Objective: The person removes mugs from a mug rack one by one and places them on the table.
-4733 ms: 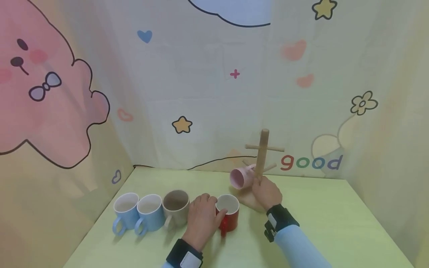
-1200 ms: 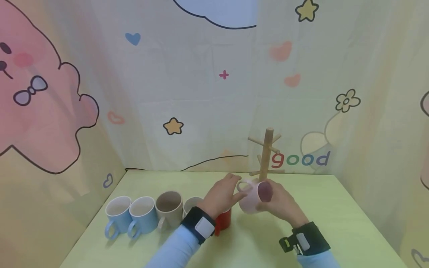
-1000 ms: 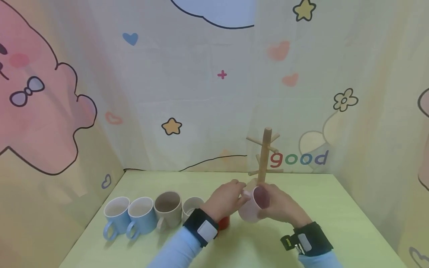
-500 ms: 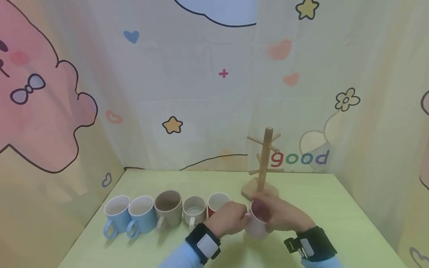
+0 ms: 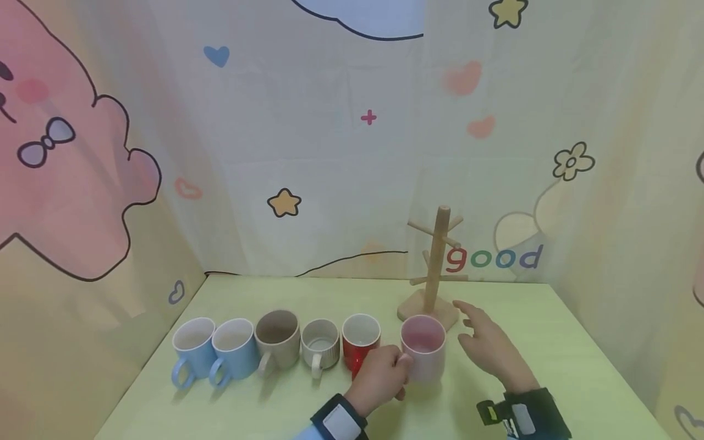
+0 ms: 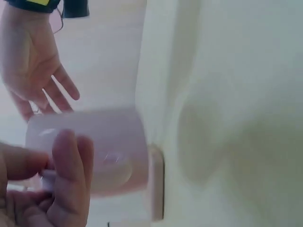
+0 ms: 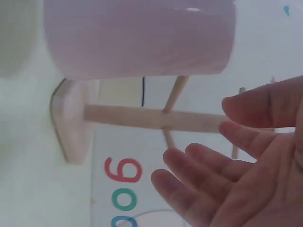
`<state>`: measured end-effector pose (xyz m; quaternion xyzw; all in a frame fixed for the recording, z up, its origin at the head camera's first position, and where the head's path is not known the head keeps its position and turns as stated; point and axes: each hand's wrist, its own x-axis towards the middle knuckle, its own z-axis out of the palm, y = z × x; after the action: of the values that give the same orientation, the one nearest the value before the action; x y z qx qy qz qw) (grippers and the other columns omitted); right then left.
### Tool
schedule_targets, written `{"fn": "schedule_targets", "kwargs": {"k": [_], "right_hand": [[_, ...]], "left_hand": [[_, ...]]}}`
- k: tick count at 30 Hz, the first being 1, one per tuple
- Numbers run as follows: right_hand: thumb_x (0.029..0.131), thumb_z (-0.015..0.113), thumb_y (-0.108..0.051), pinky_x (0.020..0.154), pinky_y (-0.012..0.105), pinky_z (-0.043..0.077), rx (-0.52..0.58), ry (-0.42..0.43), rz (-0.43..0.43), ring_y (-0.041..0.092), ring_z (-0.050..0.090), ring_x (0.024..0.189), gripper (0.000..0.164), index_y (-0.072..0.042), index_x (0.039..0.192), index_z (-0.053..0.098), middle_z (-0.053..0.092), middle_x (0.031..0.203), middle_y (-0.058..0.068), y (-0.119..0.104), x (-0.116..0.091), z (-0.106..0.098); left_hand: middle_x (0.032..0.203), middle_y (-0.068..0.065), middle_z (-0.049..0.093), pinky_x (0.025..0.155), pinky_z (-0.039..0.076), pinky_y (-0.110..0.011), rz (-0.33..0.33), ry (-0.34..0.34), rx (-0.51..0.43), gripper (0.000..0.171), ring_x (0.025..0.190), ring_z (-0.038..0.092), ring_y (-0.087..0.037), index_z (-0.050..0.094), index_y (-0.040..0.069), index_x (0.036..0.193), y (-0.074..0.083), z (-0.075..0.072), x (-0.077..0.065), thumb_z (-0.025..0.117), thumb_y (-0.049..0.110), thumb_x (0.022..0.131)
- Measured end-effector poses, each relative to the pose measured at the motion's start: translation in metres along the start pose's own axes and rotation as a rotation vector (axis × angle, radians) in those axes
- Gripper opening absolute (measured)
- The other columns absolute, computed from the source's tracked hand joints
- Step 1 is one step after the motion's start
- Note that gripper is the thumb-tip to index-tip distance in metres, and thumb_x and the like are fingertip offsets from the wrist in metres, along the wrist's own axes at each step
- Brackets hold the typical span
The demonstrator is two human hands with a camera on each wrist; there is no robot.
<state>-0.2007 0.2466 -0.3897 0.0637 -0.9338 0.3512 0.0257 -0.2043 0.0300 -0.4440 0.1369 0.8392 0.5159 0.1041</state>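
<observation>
My left hand (image 5: 379, 379) grips the handle of a pink mug (image 5: 425, 354). The mug is upright, its open top facing up, close over the table in front of the wooden mug tree (image 5: 437, 263). In the left wrist view, curled fingers (image 6: 71, 175) wrap the handle at the side of the mug body (image 6: 113, 146). My right hand (image 5: 495, 351) is off to the right of the mug, fingers spread and holding nothing. Seen from the right wrist, its palm (image 7: 236, 189) faces the mug tree, whose pegs carry no mugs.
Left of the pink mug stands a row: two light blue mugs (image 5: 194, 348) (image 5: 236, 348), a taupe mug (image 5: 277, 342), a small white ribbed mug (image 5: 321, 342) and a red mug (image 5: 357, 348). The pale green table (image 5: 550, 366) ends at a printed curtain (image 5: 330, 153) behind.
The pink mug came off the mug tree, was turned upright and brought nearer me. My left hand now has its handle; my right hand has let go and drawn away to the right.
</observation>
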Motion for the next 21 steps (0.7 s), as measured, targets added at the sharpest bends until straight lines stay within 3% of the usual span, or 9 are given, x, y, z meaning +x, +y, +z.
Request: {"fn": "schedule_targets", "kwargs": {"k": [3,8,21], "right_hand": [[0.096,0.053,-0.011,0.090,0.063,0.046,-0.018,0.002,0.062,0.052,0.045,0.127,0.057,0.003,0.148,0.033,0.038,0.145,0.035,0.007,-0.002,0.001],[0.098,0.054,-0.016,0.091,0.062,0.045,-0.006,-0.001,0.064,0.053,0.048,0.124,0.056,0.005,0.146,0.036,0.040,0.143,0.036,0.013,-0.005,0.007],[0.098,0.056,-0.018,0.091,0.061,0.046,0.009,-0.032,0.113,0.050,0.051,0.122,0.056,0.005,0.145,0.038,0.042,0.142,0.037,0.020,-0.005,0.017]], "left_hand": [[0.067,-0.001,0.057,0.052,0.043,-0.030,-0.041,0.070,-0.041,0.022,0.053,0.059,-0.015,0.058,0.010,0.079,-0.005,0.010,-0.001,0.059,0.021,0.098],[0.069,-0.002,0.056,0.056,0.045,-0.029,-0.085,0.129,-0.135,0.018,0.054,0.059,-0.014,0.058,0.009,0.083,-0.010,0.021,-0.001,0.059,0.018,0.098],[0.069,0.001,0.057,0.050,0.047,-0.026,-0.023,0.240,-0.224,0.018,0.050,0.063,-0.013,0.060,0.004,0.081,-0.035,0.039,0.004,0.061,0.012,0.097]]}}
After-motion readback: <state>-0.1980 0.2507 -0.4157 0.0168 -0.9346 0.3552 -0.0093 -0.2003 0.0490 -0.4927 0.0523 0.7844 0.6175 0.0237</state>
